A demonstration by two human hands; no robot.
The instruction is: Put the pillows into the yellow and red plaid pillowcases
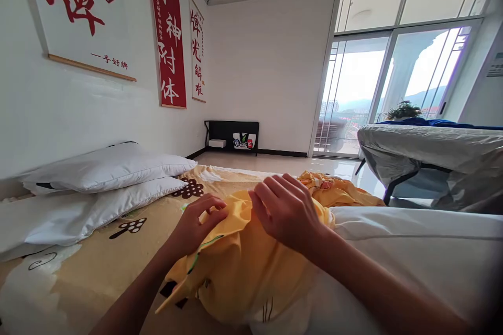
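A yellow duvet cover [236, 267] lies bunched on the bed in front of me, with a white quilt [412, 251] coming out of it to the right. My left hand [196, 225] pinches a fold of the yellow cover near its green-edged opening. My right hand [285, 209] rests on top of the bunched cover, fingers bent and slightly apart, pressing into the fabric. More of the yellow cover [338, 191] trails away behind my right hand.
Two white pillows [106, 177] are stacked at the left on the patterned bed sheet [118, 251]. A covered table [428, 151] stands at the right. A low black shelf [232, 136] sits against the far wall beside the glass balcony doors [377, 88].
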